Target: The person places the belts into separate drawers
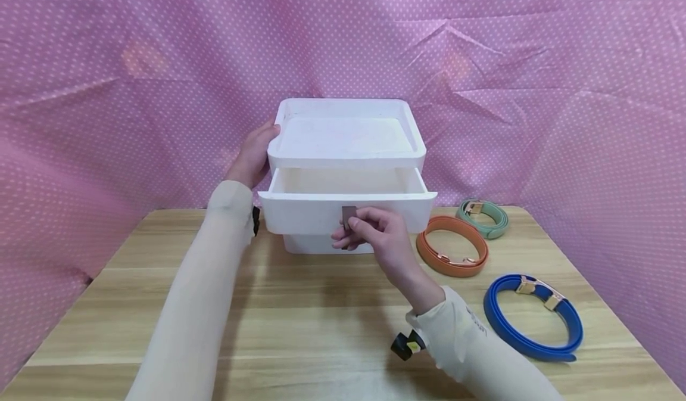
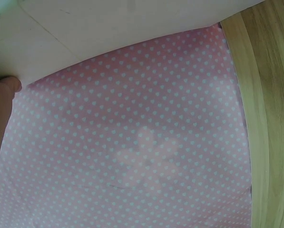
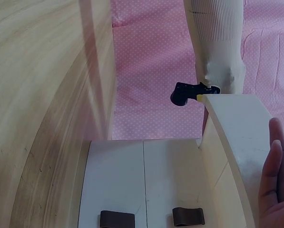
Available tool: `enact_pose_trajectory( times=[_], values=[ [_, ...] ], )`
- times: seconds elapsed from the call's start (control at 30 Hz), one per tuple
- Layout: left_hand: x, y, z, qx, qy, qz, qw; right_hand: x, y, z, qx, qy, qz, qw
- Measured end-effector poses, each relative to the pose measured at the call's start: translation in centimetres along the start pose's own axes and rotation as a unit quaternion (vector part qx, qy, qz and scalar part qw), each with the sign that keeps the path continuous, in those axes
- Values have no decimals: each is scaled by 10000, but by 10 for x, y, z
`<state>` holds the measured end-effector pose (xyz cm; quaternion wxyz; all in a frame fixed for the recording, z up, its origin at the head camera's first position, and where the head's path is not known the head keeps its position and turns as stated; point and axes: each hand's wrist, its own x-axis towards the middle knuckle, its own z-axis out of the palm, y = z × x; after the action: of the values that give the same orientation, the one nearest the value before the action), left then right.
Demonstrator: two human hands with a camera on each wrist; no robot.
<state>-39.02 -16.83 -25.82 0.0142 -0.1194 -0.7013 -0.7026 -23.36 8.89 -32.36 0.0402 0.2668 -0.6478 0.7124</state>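
A white drawer cabinet (image 1: 343,136) stands at the back of the table, its top drawer (image 1: 300,211) pulled partway out. My right hand (image 1: 390,243) pinches the brown pull tab (image 1: 349,213) on that drawer's front between thumb and fingers. Against the cabinet's left side rests my left hand (image 1: 253,155), with a fingertip at the top rim. The left wrist view shows one of its digits (image 2: 1,107) touching the white side wall (image 2: 99,28). Two lower drawers with brown tabs (image 3: 188,216) sit closed in the right wrist view. What the pulled drawer holds deep inside is hidden.
Three coiled belts lie on the wooden table (image 1: 300,329) to the right: green (image 1: 495,225), orange-brown (image 1: 429,252) and blue (image 1: 495,317). Pink dotted cloth (image 1: 343,31) hangs behind and at both sides. Black wrist devices (image 1: 402,346) show on the sleeves.
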Motion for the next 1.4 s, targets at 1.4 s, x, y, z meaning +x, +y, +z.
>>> enact_pose_trajectory(
  times=[1.4],
  values=[
    [3,-4,-1,-26,60,61,10000,-8,-2,1,183,-93,101,9997]
  ],
)
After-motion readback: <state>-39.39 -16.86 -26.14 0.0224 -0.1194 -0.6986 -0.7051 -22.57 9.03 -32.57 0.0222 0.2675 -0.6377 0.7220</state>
